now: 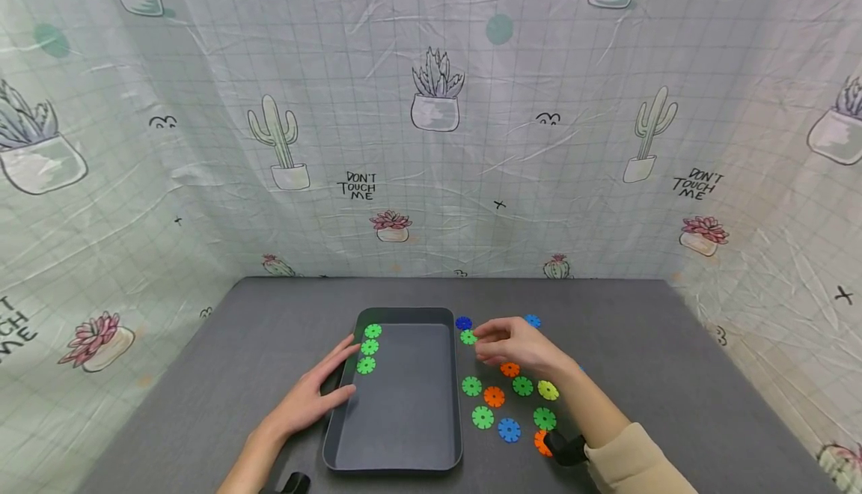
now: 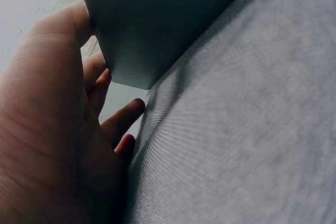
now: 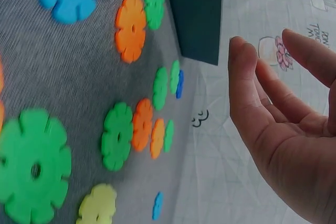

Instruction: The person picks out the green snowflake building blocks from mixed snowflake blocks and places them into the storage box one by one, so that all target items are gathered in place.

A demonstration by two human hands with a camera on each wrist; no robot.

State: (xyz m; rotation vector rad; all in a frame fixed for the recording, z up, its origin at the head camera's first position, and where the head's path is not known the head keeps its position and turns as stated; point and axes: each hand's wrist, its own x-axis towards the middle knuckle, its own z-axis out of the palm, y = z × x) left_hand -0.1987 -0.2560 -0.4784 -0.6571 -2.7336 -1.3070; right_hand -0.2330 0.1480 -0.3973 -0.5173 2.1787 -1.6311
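A dark rectangular baking tray point(image 1: 404, 404) lies on the grey table, with three green notched plastic discs point(image 1: 370, 346) in a column along its left side. My left hand point(image 1: 311, 398) rests on the tray's left rim, fingers extended. In the left wrist view, the thumb and fingertips touch the tray's wall point(image 2: 136, 35). Right of the tray my right hand point(image 1: 515, 343) hovers above loose discs, fingers gently bent. The right wrist view shows a gap between its thumb and fingers, holding nothing. Closest to its fingertips in the head view is a green disc point(image 1: 468, 337).
Several notched discs lie scattered right of the tray, among them a dark blue disc point(image 1: 463, 322), an orange disc point(image 1: 494, 397), a yellow disc point(image 1: 548, 390) and a blue disc point(image 1: 509, 430). Behind the table hangs a cactus-print curtain point(image 1: 431, 165).
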